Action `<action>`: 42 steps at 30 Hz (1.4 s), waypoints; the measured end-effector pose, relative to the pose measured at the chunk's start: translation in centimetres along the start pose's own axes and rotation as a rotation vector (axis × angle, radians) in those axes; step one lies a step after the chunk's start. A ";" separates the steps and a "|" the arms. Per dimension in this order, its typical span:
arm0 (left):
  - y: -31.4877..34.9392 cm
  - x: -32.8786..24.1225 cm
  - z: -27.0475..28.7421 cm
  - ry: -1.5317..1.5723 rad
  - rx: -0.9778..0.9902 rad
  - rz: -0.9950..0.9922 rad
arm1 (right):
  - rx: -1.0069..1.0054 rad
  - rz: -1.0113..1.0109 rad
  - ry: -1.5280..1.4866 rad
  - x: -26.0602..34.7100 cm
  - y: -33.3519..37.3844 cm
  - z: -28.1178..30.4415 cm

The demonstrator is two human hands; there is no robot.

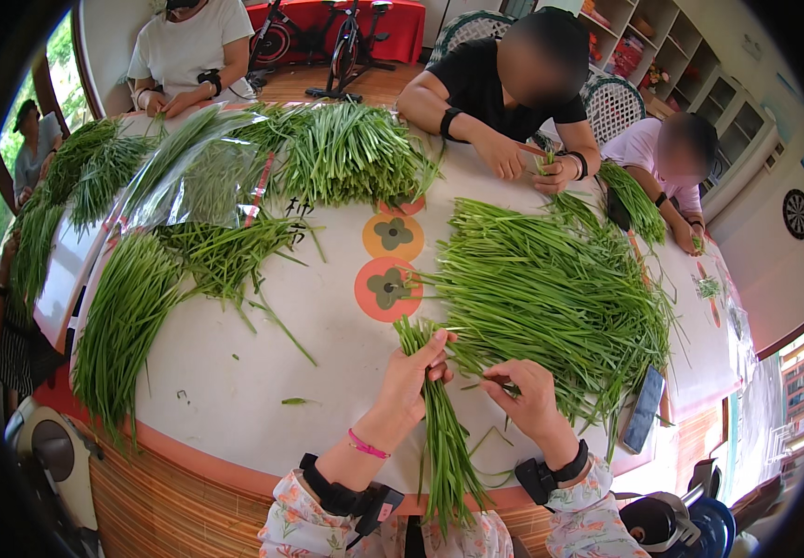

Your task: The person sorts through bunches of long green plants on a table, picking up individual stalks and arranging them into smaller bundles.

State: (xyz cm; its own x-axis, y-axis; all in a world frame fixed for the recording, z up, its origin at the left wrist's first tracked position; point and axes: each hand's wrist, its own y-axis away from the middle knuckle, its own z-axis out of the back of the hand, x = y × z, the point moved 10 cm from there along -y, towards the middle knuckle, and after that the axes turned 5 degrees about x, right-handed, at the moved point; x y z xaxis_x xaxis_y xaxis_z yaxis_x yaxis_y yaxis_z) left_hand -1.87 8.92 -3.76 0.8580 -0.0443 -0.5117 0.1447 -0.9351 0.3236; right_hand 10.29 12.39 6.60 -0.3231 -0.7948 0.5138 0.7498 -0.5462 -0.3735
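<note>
L hand [410, 379] grips bunch [446, 442]; slack hold cld spill it. R hand [527, 394] curled, can't tell if holding; cld snag pile [541, 298] just ahead.

A slim bunch of long green leaves [445, 428] slants at lower centre; a broad, loose heap [551, 302] spreads right of centre.

Standing here, I see the left hand [411, 376] closed in a grip, thumb slanting up and away, its wrist bent below and to the left. Just right of it is the right hand [527, 394] — fingers curled, thumb near the forefinger — its forearm below.
</note>
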 end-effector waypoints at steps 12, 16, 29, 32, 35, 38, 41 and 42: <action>0.1 -0.5 0.0 0.070 0.017 0.024 | 0.102 -0.200 0.268 -3.2 0.5 0.1; 0.0 -0.6 0.3 -0.020 0.009 0.021 | 0.030 -0.173 0.235 -2.3 0.3 0.8; 0.0 1.6 -0.8 -0.137 0.106 0.069 | 0.005 -0.140 -0.040 -1.0 -0.2 0.0; 0.0 1.3 -0.5 -0.139 0.066 0.049 | -0.051 -0.213 0.131 -2.5 0.3 0.5; 0.6 0.2 -1.1 -0.183 0.020 0.023 | -0.028 -0.214 0.230 -3.3 0.5 0.2; 0.5 -0.1 -1.4 -0.105 0.031 0.005 | -0.022 -0.214 0.254 -3.2 0.4 0.2; 0.3 0.3 -1.4 -0.008 0.075 0.024 | -0.055 -0.220 0.213 -3.1 0.4 0.5; 0.3 0.3 -1.4 0.016 0.090 0.035 | -0.069 -0.221 0.191 -3.0 0.3 0.6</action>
State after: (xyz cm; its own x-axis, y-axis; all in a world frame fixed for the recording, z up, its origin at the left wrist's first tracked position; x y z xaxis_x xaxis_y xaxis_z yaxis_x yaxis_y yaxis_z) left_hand -0.89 9.13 -2.71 0.8698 -0.0724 -0.4880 0.0702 -0.9610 0.2676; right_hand 11.82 14.75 5.44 -0.5816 -0.6866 0.4364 0.6105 -0.7229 -0.3237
